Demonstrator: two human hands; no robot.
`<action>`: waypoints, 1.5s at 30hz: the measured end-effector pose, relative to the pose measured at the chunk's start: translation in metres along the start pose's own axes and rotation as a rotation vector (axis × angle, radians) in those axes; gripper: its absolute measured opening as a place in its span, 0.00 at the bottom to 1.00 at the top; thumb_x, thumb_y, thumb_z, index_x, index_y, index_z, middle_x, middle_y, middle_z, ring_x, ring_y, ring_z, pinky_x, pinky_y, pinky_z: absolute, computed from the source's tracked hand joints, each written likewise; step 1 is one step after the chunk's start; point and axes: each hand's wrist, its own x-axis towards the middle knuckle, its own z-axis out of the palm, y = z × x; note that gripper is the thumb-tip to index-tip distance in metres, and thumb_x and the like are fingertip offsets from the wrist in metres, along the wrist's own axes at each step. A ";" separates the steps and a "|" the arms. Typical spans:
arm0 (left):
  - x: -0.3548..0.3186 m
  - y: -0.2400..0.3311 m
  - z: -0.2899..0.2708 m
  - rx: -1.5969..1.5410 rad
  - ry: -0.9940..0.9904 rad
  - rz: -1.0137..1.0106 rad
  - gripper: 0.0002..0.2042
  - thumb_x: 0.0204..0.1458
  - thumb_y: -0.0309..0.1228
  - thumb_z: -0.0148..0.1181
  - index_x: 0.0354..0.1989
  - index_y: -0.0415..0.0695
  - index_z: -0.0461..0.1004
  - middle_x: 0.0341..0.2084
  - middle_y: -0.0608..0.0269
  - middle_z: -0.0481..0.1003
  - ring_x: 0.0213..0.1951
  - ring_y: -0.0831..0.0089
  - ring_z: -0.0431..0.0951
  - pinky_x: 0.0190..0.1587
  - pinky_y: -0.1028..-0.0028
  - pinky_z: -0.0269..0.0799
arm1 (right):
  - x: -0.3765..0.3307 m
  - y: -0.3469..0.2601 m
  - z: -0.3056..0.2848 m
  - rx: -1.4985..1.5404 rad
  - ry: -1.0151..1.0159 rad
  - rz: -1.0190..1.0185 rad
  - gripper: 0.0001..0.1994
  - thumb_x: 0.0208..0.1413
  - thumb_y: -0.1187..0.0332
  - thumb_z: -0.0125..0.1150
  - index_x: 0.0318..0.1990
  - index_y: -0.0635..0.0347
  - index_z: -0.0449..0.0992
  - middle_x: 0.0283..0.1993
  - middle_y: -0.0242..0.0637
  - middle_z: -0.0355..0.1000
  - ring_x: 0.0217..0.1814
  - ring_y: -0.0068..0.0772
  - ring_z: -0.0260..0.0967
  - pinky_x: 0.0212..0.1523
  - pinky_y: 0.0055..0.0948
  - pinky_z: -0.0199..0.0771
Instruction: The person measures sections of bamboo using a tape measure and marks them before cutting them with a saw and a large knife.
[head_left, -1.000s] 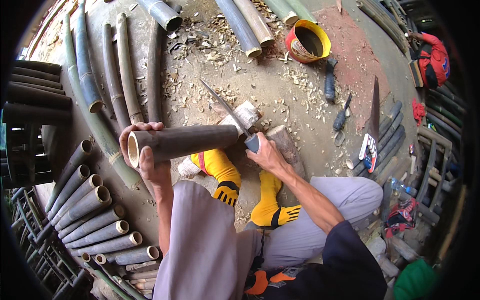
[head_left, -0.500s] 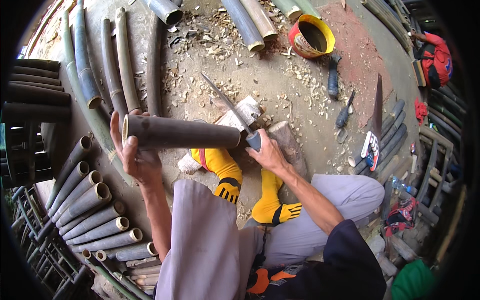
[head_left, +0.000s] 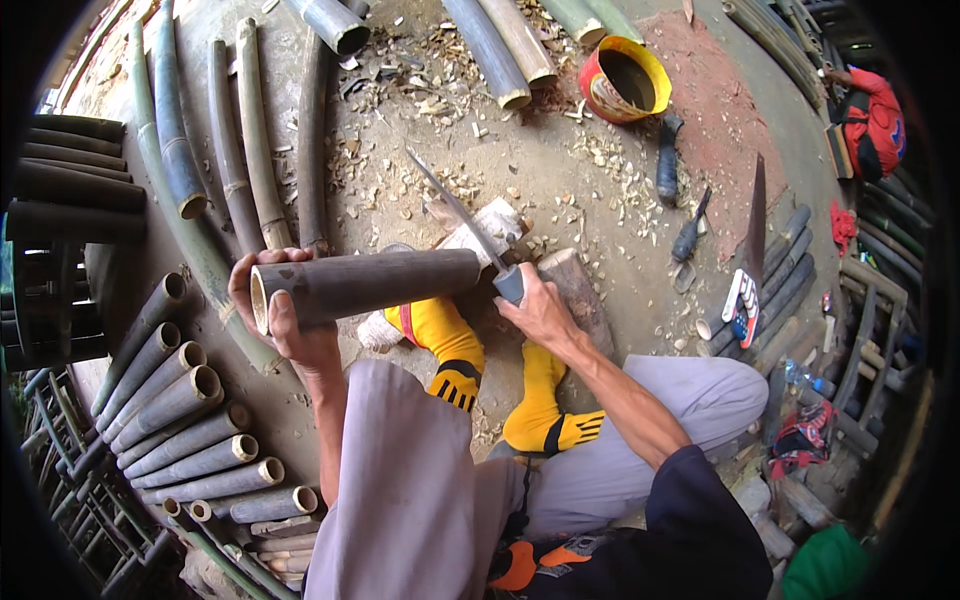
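My left hand point(head_left: 283, 318) is closed round the left, hollow end of a thick dark bamboo tube point(head_left: 385, 287). The tube lies roughly level across the front of me, above my yellow socks. A grey-handled knife point(head_left: 468, 222) is in my right hand point(head_left: 543, 312), its long blade slanting up and to the left beyond the tube's right end. Under and behind the blade sits a whitish block point(head_left: 495, 222). Close to my right hand, a short log point(head_left: 580, 293) lies on the ground.
Several cut bamboo tubes point(head_left: 190, 430) lie at the left. Long bamboo poles point(head_left: 262, 150) stretch away at the far left. A yellow-rimmed bucket point(head_left: 655, 80), a hand saw point(head_left: 754, 220) and a dark-handled tool point(head_left: 688, 238) are on the right. Wood chips litter the ground.
My left fingers have closed more firmly round the tube's left end, and that end has dropped slightly. My right hand and the knife have hardly moved.
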 end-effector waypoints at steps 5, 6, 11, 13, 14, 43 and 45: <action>0.000 0.001 -0.023 0.023 -0.092 -0.003 0.29 0.43 0.40 0.62 0.53 0.40 0.61 0.39 0.51 0.70 0.42 0.59 0.73 0.50 0.58 0.69 | -0.024 -0.050 -0.013 0.191 0.336 -0.373 0.18 0.48 0.70 0.67 0.43 0.63 0.66 0.29 0.45 0.74 0.32 0.38 0.77 0.31 0.34 0.76; -0.001 0.002 -0.024 0.047 -0.113 0.002 0.30 0.42 0.40 0.62 0.53 0.40 0.61 0.39 0.51 0.70 0.42 0.59 0.73 0.50 0.58 0.69 | -0.025 -0.054 -0.010 0.209 0.420 -0.462 0.17 0.48 0.70 0.67 0.42 0.63 0.66 0.28 0.42 0.73 0.31 0.33 0.76 0.30 0.33 0.75; -0.004 0.004 0.001 0.118 -0.157 0.032 0.34 0.36 0.42 0.67 0.51 0.39 0.63 0.39 0.49 0.71 0.42 0.62 0.73 0.46 0.66 0.70 | 0.000 -0.009 0.003 0.007 0.013 -0.098 0.18 0.49 0.67 0.64 0.43 0.64 0.64 0.31 0.54 0.75 0.34 0.60 0.74 0.30 0.43 0.76; -0.001 0.008 0.000 0.136 -0.182 0.018 0.34 0.35 0.41 0.67 0.51 0.38 0.63 0.39 0.50 0.71 0.43 0.63 0.73 0.47 0.66 0.70 | -0.010 -0.017 -0.004 0.041 0.012 -0.126 0.19 0.48 0.67 0.64 0.43 0.64 0.64 0.31 0.53 0.75 0.34 0.58 0.75 0.30 0.43 0.75; 0.000 0.010 -0.002 0.150 -0.189 0.017 0.34 0.35 0.41 0.68 0.51 0.38 0.63 0.39 0.51 0.70 0.43 0.63 0.72 0.47 0.65 0.70 | -0.013 -0.029 -0.009 0.058 0.006 -0.147 0.19 0.48 0.67 0.64 0.44 0.64 0.64 0.31 0.53 0.75 0.34 0.58 0.75 0.30 0.43 0.75; -0.009 0.007 0.012 0.009 -0.037 0.088 0.30 0.42 0.38 0.62 0.55 0.44 0.61 0.40 0.53 0.66 0.43 0.58 0.73 0.51 0.56 0.70 | -0.030 -0.054 -0.023 0.154 0.233 -0.293 0.22 0.49 0.67 0.66 0.47 0.66 0.63 0.31 0.50 0.75 0.31 0.48 0.77 0.30 0.37 0.77; -0.012 0.007 0.008 0.025 -0.076 0.101 0.31 0.42 0.39 0.62 0.55 0.43 0.61 0.40 0.53 0.66 0.43 0.59 0.72 0.51 0.56 0.69 | -0.032 -0.068 -0.026 0.193 0.396 -0.433 0.21 0.49 0.67 0.67 0.46 0.64 0.64 0.30 0.48 0.75 0.30 0.45 0.77 0.29 0.34 0.77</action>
